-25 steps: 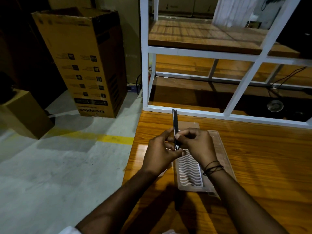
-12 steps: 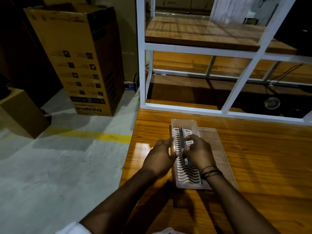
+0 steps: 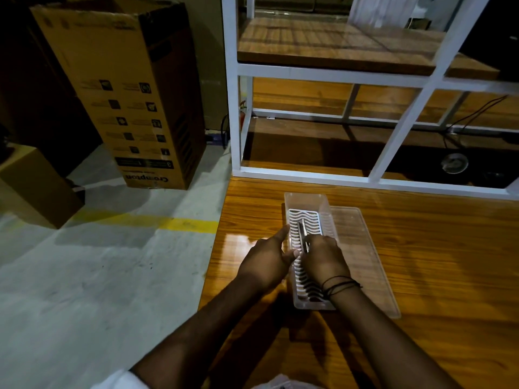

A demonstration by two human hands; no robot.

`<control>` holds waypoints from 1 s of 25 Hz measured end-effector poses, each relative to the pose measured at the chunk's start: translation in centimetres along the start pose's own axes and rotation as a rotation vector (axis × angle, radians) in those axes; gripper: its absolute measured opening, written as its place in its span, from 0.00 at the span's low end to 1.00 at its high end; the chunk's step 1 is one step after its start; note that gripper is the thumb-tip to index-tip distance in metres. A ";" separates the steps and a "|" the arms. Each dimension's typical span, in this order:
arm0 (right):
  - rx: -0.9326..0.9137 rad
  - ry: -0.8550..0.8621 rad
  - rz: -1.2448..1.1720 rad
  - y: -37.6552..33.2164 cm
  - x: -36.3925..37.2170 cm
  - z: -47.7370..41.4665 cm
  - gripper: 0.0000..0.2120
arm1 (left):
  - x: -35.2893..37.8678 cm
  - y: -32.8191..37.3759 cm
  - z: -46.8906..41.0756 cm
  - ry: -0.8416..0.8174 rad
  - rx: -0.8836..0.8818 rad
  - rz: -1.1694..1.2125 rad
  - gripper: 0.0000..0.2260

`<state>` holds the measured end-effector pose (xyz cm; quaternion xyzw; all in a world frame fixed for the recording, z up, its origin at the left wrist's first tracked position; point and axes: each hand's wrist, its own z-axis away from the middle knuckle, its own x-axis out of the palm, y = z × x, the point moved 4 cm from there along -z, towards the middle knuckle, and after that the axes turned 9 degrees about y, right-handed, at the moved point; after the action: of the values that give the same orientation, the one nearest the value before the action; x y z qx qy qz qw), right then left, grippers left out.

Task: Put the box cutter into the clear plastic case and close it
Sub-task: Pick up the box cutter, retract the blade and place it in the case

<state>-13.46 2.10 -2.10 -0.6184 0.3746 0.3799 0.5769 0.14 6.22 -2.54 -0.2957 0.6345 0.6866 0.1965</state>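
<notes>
A clear plastic case (image 3: 308,198) lies open on the wooden table (image 3: 435,262), with a white wavy grid insert inside. Its clear lid (image 3: 362,248) lies flat on the table to the right of it. The slim metal box cutter (image 3: 302,233) lies lengthwise low over the insert inside the case. My right hand (image 3: 323,255) pinches its near end. My left hand (image 3: 269,256) rests at the case's left wall, index finger stretched along the rim and thumb touching the right hand.
A white metal shelf frame (image 3: 236,113) with wooden boards stands at the table's far edge. A tall cardboard box (image 3: 126,88) and a smaller one (image 3: 33,186) stand on the concrete floor to the left, beyond a yellow floor line (image 3: 168,223).
The box cutter was held upright above the case one second ago. It has come down and now lies along the insert inside the case, with both hands lowered too.
</notes>
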 end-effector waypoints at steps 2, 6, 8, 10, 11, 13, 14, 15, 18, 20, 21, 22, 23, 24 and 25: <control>0.006 -0.032 0.060 0.0 0.4 -0.2 0.14 | 0.1 -0.2 -0.1 -0.001 -0.002 -0.014 0.30; -0.001 -0.070 0.084 -0.1 0.6 -0.3 0.15 | 0.0 0.0 0.0 0.000 0.003 -0.012 0.29; -0.028 -0.029 0.081 -0.3 -0.3 -0.2 0.14 | -0.1 0.1 0.1 -0.011 -0.001 -0.009 0.29; -0.071 0.102 0.026 -0.3 -2.1 -0.2 0.12 | -0.2 0.2 0.1 -0.015 0.002 -0.011 0.29; -0.075 0.172 -0.020 -0.1 -3.1 -0.4 0.12 | -0.1 0.2 0.1 -0.019 0.002 -0.009 0.29; -0.024 0.284 -0.094 1.2 -4.7 -1.3 0.13 | -0.2 0.3 0.2 -0.025 -0.008 0.004 0.29; 0.036 0.305 -0.102 2.2 -5.3 -1.9 0.15 | -0.3 0.4 0.3 -0.026 -0.015 0.012 0.29; 0.116 0.299 -0.094 3.5 -5.5 -2.5 0.16 | -0.3 0.5 0.3 -0.027 -0.019 0.017 0.29; 0.374 0.166 0.071 7.7 -5.0 -3.6 0.26 | -0.4 0.4 0.3 -0.029 -0.025 0.026 0.29; 0.511 0.022 0.207 10.1 -4.1 -3.3 0.38 | -0.3 0.2 0.4 -0.031 -0.036 0.035 0.29; 0.547 -0.037 0.241 11.0 -3.6 -3.1 0.43 | -0.3 0.2 0.3 -0.029 -0.038 0.035 0.29; 0.556 -0.080 0.256 11.4 -3.3 -2.9 0.45 | -0.2 0.1 0.3 -0.025 -0.035 0.034 0.29; 0.549 -0.101 0.261 11.7 -3.1 -2.8 0.45 | -0.2 0.2 0.3 -0.021 -0.033 0.034 0.29; 0.538 -0.112 0.272 11.7 -3.0 -2.7 0.44 | -0.2 0.2 0.2 -0.020 -0.035 0.036 0.29; 0.526 -0.109 0.275 11.5 -3.2 -2.6 0.43 | -0.1 0.2 0.2 -0.021 -0.042 0.039 0.29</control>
<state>-25.08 -1.03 -4.00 -0.3698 0.5089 0.3771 0.6797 0.06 6.38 -2.30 -0.2801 0.6237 0.7063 0.1835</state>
